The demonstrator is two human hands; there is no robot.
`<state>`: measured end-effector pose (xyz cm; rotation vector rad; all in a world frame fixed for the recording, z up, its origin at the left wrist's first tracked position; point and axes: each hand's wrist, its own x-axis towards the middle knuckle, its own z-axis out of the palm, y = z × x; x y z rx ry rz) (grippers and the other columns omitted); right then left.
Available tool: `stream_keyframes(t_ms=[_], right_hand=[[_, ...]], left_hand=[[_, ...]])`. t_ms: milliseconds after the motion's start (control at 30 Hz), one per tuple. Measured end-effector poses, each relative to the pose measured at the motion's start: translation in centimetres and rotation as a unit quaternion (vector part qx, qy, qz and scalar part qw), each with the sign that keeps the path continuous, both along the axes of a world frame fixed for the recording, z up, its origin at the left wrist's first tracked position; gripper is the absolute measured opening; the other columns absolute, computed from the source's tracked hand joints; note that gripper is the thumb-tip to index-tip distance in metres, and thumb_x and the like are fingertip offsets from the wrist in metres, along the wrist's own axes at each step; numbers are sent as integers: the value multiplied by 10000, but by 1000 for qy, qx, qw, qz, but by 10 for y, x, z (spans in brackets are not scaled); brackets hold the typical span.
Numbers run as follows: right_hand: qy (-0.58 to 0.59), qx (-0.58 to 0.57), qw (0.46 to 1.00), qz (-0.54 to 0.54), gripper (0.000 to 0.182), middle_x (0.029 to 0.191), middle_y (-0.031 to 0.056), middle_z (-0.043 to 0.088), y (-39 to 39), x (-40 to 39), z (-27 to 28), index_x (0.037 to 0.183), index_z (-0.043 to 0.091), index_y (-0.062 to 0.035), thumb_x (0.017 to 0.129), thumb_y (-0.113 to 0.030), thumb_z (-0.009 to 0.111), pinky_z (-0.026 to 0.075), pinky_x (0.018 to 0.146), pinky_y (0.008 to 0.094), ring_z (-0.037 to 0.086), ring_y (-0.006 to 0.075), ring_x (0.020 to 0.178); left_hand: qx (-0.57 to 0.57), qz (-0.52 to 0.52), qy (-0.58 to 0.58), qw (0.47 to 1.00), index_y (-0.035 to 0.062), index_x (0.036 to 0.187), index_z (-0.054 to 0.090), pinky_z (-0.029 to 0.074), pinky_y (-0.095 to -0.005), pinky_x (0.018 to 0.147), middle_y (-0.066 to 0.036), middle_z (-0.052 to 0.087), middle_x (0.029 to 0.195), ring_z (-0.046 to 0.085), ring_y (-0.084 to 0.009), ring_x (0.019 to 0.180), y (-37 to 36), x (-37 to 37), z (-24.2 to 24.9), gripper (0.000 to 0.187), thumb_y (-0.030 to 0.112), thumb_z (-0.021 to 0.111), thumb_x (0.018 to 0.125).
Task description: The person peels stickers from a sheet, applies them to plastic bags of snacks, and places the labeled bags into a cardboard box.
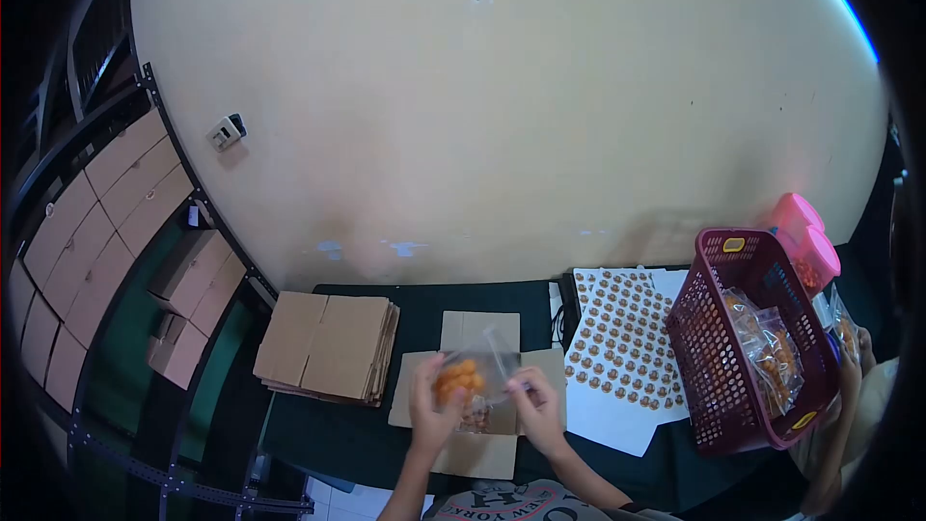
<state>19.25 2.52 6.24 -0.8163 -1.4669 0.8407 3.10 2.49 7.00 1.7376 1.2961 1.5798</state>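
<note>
A clear plastic bag (461, 378) with orange pieces inside is held up over an unfolded cardboard box (479, 330) on the dark green table. My left hand (431, 401) grips the bag's left side. The fingers of my right hand (536, 407) pinch its right edge near the top. Below the bag, between my hands, something brownish and partly hidden lies on the cardboard. Small round stickers cover a white sheet (617, 347) to the right of the box.
Flattened cardboard boxes (323, 345) are stacked at the left. A maroon basket (709, 367) holds filled clear bags (769, 352). Behind it stand pink containers (805, 239). A person's hands and arm (849, 386) are at the far right. Shelves hold closed boxes (106, 222).
</note>
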Motion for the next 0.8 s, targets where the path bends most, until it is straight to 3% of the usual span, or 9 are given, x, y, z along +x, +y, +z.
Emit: stream_keyframes(t_ms=[167,300,433,500,533,567,633,667,800], right_hand=[[226,-147,962,52,124,1056,71,428,-11,11,18,822,516,11,875,-89,466,434,744,240,516,117,880],[211,-150,963,78,158,1103,97,423,-27,17,34,927,524,3,883,-131,451,447,762,281,541,180,920],[170,-92,980,35,178,1115,90,420,-26,32,29,963,513,-14,846,-148,523,425,755,289,524,186,939],[-41,-64,995,-70,273,1166,88,375,-23,40,24,1031,471,-25,793,-87,588,376,774,234,450,133,1015],[-41,-74,993,-79,212,1007,77,501,-22,38,19,945,507,-23,788,-118,614,407,696,207,513,94,872],[-42,-74,993,-78,212,1007,77,501,-23,41,12,945,507,-23,788,-118,614,407,696,207,513,94,872],[-74,-291,934,194,159,736,24,553,-25,48,6,840,532,-24,806,-160,607,418,578,180,528,60,658],[-37,-274,943,186,185,587,-15,517,-29,43,5,760,535,-22,836,-187,572,405,488,168,492,49,518],[46,-312,927,203,182,626,-12,509,-32,44,8,771,528,-34,866,-189,512,408,518,197,488,58,556]], left_hand=[[-14,-76,127,989,33,1202,385,303,-401,958,-158,398,1228,390,-325,1139,-20,33,-7,512,124,612,752],[37,-76,132,988,36,1208,397,347,-389,922,-172,437,1190,411,-329,1121,-5,22,-27,511,142,615,757],[-69,-105,4,992,-11,1119,475,448,-252,721,-112,581,927,571,-181,844,-17,25,-27,321,192,497,872],[-152,-130,-214,956,-32,1104,478,439,-215,674,-73,573,918,550,-113,799,-15,25,-37,331,231,443,906],[-155,-132,-206,957,-35,1095,484,433,-228,698,-60,562,937,530,-103,842,-16,25,-41,364,273,422,913],[-155,-131,-207,957,-35,1095,484,433,-228,698,-60,562,937,530,-103,842,-18,24,-44,364,273,422,913],[-200,-171,-200,944,-46,1133,445,417,-241,801,-81,545,1017,519,-111,921,-23,22,-49,353,234,394,923],[-203,-153,-192,948,-30,1139,450,424,-259,809,-87,546,1020,537,-132,909,-25,22,-49,356,246,405,918],[-322,-211,-303,872,-19,1163,435,452,-273,781,-107,538,1041,548,-149,915,-35,18,-21,394,282,417,910]])
